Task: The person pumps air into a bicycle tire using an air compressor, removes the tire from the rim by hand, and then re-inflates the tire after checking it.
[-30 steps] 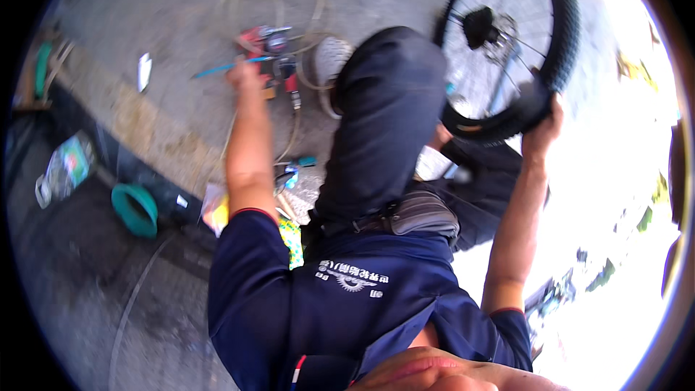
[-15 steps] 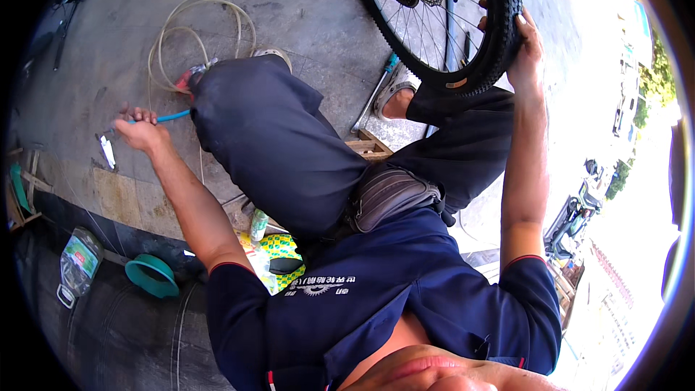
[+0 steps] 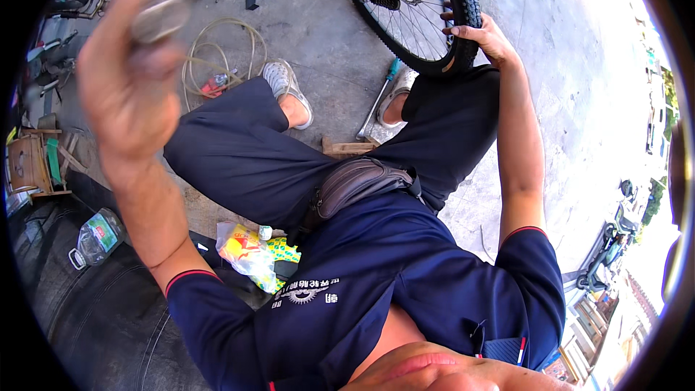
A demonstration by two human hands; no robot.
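Observation:
My right hand (image 3: 486, 40) is closed on the tyre of a bicycle wheel (image 3: 427, 65), thumb on the outer tread and fingers reaching in past the rim. The wheel leans by my right knee, with its black cassette and brake disc facing up. My left hand (image 3: 137, 94) is raised close to the camera at the upper left, smeared by motion. Against its fingers shows a blurred greyish round shape (image 3: 161, 18); whether it is held I cannot tell. A long tool with a teal handle (image 3: 393, 69) lies on the ground between my feet.
A coiled clear hose (image 3: 258, 47) with a red part (image 3: 215, 85) lies beyond my left foot. Plastic packaging (image 3: 250, 253) is by my left hip. A large plastic bottle (image 3: 99, 237) and a wooden stool (image 3: 32, 163) stand at left. Beneath me shows a wooden piece (image 3: 347, 147).
My left hand has risen from beside the left knee, where it held a blue tube, toward the camera. That tube is out of sight. The wheel and right hand have shifted slightly left.

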